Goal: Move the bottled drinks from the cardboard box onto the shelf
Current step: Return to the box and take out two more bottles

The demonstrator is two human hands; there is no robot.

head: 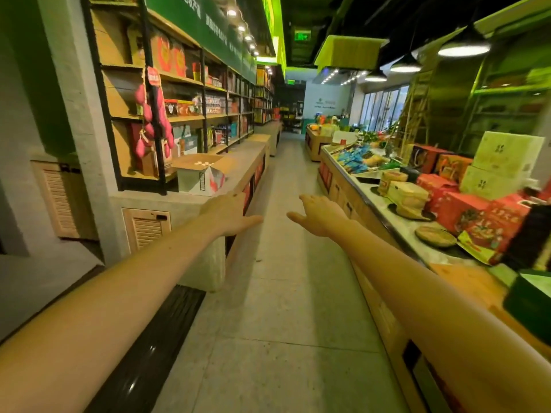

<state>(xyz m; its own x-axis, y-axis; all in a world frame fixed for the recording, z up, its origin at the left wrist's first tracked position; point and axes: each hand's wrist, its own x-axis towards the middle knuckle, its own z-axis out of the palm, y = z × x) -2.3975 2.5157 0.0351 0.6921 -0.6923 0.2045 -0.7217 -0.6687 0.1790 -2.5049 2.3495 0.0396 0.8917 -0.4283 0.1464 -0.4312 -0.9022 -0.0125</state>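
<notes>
The cardboard box sits open on the grey bench to my left, its flaps spread. The white caps of the bottled drinks show inside. It stands at the foot of the shelf, whose black uprights and wooden boards rise right behind it. My left hand reaches straight-armed toward the box without touching it, fingers released and holding nothing, thumb stretched aside. My right hand is stretched out level with it over the aisle floor, fingers likewise loose and empty. Between the two benches the tiled aisle runs open ahead. A string of pink ornaments hangs on the shelf upright beside the box. Red gift boxes crowd the display bench on my right.
</notes>
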